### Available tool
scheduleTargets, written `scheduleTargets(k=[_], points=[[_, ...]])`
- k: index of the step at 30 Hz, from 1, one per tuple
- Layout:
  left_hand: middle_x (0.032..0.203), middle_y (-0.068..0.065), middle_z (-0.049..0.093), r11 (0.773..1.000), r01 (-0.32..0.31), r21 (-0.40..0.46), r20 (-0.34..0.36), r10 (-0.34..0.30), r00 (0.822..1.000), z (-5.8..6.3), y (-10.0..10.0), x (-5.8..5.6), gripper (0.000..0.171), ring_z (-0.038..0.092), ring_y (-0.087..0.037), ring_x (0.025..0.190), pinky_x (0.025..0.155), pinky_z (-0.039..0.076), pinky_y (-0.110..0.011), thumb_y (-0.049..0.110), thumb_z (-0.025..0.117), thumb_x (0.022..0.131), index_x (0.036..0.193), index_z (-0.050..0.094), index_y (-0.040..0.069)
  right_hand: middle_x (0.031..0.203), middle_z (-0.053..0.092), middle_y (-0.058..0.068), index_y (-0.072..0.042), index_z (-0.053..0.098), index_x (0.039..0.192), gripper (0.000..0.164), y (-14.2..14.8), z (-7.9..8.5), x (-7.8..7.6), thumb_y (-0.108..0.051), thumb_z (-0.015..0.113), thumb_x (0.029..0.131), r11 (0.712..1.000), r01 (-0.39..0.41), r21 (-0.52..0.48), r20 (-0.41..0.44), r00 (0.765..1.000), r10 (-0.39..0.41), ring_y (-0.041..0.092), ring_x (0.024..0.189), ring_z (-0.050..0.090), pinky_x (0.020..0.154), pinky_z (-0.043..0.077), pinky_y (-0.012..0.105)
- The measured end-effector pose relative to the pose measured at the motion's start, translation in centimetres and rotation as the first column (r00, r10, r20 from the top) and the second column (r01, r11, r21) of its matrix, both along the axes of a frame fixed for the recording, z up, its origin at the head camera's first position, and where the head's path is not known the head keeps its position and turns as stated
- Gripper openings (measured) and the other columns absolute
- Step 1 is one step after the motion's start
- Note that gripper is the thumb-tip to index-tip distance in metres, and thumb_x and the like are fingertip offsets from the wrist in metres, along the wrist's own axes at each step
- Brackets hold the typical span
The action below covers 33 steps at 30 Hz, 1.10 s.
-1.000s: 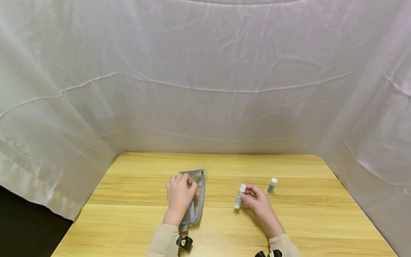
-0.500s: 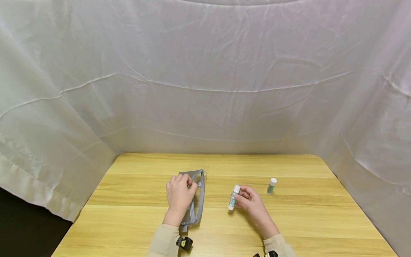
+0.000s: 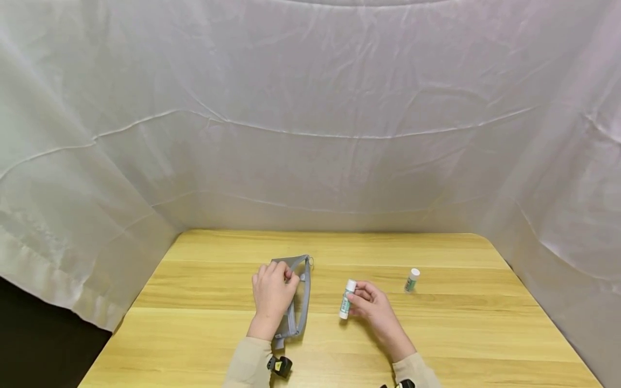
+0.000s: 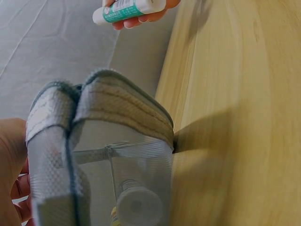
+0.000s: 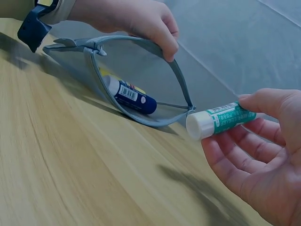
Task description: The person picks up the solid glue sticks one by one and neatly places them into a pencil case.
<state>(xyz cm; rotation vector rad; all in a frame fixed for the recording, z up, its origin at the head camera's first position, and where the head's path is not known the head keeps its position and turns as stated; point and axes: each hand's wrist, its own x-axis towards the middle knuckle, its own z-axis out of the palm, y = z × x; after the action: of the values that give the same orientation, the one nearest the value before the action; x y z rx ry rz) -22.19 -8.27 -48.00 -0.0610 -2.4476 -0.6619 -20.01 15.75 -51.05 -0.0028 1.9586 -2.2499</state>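
Green-and-white cylindrical stick (image 5: 228,117) with a white cap sits in my right grip (image 3: 374,310), pinched between thumb and fingers, tilted and held clear of the yellowish wooden table (image 3: 204,285). Near it, on its left, gapes a grey, partly see-through fabric pouch (image 4: 120,108), whose rim my left grip (image 3: 273,288) pinches; a dark-blue cylindrical tube (image 5: 135,99) lies inside. Another green cylinder with a white top (image 3: 412,281) stands right of my right grip.

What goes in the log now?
Left grip holds grey pouch open; right grip holds green-white tube; blue tube inside pouch; second green-white tube on table
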Motion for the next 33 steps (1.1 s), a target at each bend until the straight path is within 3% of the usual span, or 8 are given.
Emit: scheduleTargets(k=[7,16,33], points=[[0.068,0.005,0.051,1.0,0.001,0.004,-0.002,-0.001,1.0,0.0,0.0,0.0,0.019,0.041,-0.017,0.069,0.069,0.027,-0.031,0.021,0.07,0.076,0.069,0.052,0.019,0.092,0.062,0.0,0.006,0.051,0.121,0.038,-0.7,0.1,0.0,-0.011,0.065,0.089,0.999,0.041,0.02,0.019,0.999,-0.042,0.014,0.081,0.062,0.072,0.055,0.031],[0.069,0.005,0.051,1.0,-0.01,0.003,-0.009,0.01,1.0,0.0,-0.1,-0.2,0.019,0.043,-0.019,0.07,0.069,0.028,-0.032,0.022,0.07,0.075,0.07,0.052,0.019,0.096,0.065,0.003,0.007,0.049,0.124,0.043,-2.1,-0.1,-0.3,-0.011,0.065,0.088,1.0,0.004,0.002,0.028,1.0,-0.004,0.017,0.085,0.063,0.075,0.055,0.033],[0.069,0.005,0.051,1.0,-0.013,0.003,0.012,0.013,1.0,0.0,-0.1,-0.1,0.02,0.044,-0.019,0.072,0.07,0.028,-0.032,0.023,0.07,0.076,0.07,0.052,0.02,0.092,0.063,0.001,0.008,0.048,0.124,0.042,-4.7,0.3,-1.3,-0.009,0.063,0.089,0.998,0.011,-0.057,0.02,1.0,-0.01,0.015,0.081,0.062,0.07,0.055,0.033]])
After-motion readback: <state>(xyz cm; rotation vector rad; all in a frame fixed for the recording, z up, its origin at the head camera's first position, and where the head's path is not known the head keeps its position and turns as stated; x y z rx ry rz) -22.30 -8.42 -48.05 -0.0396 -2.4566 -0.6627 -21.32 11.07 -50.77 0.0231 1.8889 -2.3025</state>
